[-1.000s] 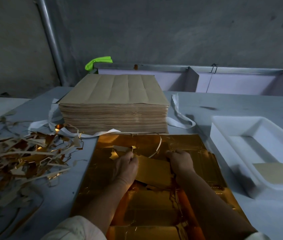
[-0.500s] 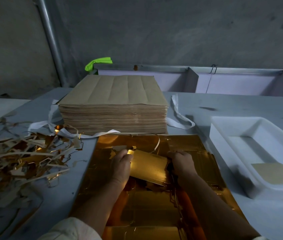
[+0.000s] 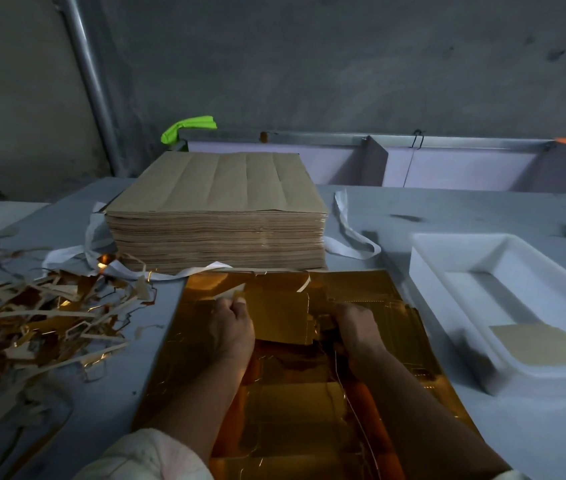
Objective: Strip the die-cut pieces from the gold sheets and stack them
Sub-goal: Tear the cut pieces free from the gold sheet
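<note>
Grey table [image 3: 447, 209]: gold pc [image 3: 281, 317] lengthwise L-R

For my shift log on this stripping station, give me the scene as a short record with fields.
left hand: grips the left edge of a rectangular gold die-cut piece
right hand: grips that piece's right edge
work sheet: large gold foil sheet flat on grey table, under both hands
stock: tall stack of brown sheets, behind
scrap: pile of gold and tan strips, left
tray: white rectangular tray, right, holding one tan piece
</note>
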The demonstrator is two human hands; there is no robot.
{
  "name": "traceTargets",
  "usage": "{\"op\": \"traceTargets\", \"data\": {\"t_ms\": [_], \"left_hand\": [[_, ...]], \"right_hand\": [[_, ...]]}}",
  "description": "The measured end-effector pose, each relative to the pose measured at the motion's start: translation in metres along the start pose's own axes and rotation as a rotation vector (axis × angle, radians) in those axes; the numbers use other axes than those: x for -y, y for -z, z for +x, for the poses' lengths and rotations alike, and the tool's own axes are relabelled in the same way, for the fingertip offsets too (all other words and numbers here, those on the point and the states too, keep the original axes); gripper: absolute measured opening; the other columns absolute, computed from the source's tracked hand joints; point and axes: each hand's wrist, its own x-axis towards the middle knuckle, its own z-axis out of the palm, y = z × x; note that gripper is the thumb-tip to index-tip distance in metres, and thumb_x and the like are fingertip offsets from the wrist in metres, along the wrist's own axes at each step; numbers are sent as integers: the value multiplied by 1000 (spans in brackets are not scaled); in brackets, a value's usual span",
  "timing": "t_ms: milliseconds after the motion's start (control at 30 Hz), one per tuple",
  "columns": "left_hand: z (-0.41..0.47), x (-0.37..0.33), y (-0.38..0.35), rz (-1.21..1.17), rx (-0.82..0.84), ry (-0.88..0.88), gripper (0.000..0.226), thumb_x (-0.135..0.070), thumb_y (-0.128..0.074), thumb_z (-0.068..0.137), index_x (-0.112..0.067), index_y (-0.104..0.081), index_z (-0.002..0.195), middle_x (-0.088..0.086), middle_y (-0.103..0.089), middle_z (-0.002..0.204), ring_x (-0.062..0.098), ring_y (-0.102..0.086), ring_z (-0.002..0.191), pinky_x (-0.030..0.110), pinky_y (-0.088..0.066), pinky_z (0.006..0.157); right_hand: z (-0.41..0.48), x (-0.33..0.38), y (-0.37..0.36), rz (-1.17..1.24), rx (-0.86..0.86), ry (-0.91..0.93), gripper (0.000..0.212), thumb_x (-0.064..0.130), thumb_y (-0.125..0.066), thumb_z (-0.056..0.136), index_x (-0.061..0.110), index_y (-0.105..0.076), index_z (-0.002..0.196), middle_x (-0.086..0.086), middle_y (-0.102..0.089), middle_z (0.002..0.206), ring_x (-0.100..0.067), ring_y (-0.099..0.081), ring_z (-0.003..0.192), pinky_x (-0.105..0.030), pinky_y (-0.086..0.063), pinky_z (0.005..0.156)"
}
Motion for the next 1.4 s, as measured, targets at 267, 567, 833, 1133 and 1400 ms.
{"op": "traceTargets", "data": {"t_ms": [267, 567, 833, 1133, 1400], "left_hand": [[3, -1, -6, 95, -18, 25, 23, -41, -35, 104, -22, -48, 107, 0, -52, 79, 12, -49, 66, 26, -32, 52], [-1, -2, -6, 164, -13, 5, 18, -42, -37, 104, -26, -45, 100, -3, -49, 79, 9, -48, 67, 24, -30, 52], [-3, -4, -3, 119, 33, -3, 25, -44, -31, 104, -27, -49, 102, -4, -47, 82, 8, -46, 71, 25, -30, 56], [-7, -6, 0, 12, 115, -2, 30, -36, -35, 106, -31, -60, 121, -2, -57, 121, 9, -51, 99, 26, -36, 76], [-6, -6, 1, 77, 168, 0, 48, -9, -35, 101, -33, -50, 139, -2, -50, 145, 19, -50, 126, 25, -45, 83]], "right_hand": [[-4, -1, -2, 53, 57, 47, 38, 44, -45, 101, 12, -64, 103, -18, -72, 100, -33, -70, 88, -44, -55, 81], [1, -5, -5, 32, 129, 83, 12, 25, -68, 92, 20, -63, 102, -6, -71, 104, -27, -72, 92, -49, -60, 85], [8, -11, -5, 129, 60, 100, 13, 17, -62, 95, 22, -60, 107, -8, -69, 108, -28, -70, 95, -49, -59, 85], [10, -16, -2, 258, 13, 110, 18, 15, -60, 94, 21, -55, 111, -7, -65, 106, -22, -68, 86, -27, -52, 58], [12, -19, -1, 331, -11, 121, 17, 11, -58, 94, 22, -54, 107, -10, -62, 108, -25, -64, 90, -30, -50, 63]]}}
